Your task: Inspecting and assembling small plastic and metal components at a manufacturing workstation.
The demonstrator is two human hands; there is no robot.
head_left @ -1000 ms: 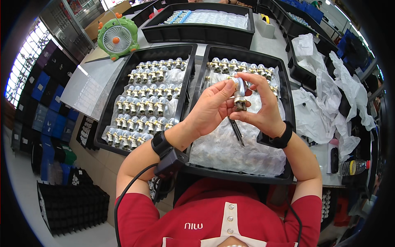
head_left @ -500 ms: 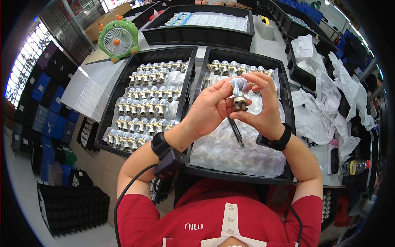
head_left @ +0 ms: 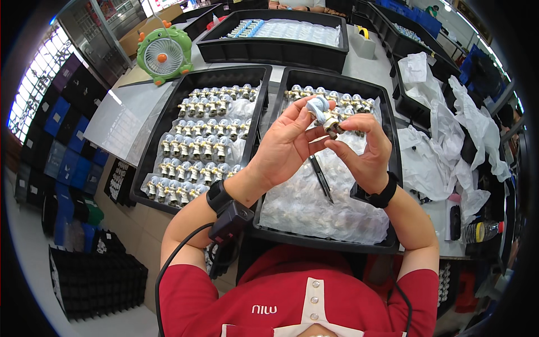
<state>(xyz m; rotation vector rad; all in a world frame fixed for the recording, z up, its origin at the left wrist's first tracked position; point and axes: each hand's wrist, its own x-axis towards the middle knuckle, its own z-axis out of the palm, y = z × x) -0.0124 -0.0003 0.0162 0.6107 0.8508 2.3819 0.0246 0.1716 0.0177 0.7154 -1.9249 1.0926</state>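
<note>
Pale-blue-haired figurine [head_left: 330, 120], upper centre of the frame, now tilts from upright, suggesting it's being turned; left hand [head_left: 283, 145] pinches its head [head_left: 318, 105], right hand [head_left: 368, 153] brackets its boots [head_left: 334, 134], grip unclear.

Left hand [head_left: 286, 145] grips 1 tilted figurine [head_left: 327, 117] – right hand [head_left: 369, 160] at its boots – above 1 black tray [head_left: 394, 163].

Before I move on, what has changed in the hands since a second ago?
The figurine tipped from upright: its head leans left, its feet right. The right hand lowered its fingers from beside the head to near the feet. The left hand still holds it; the slim black tool lies as before.
</note>
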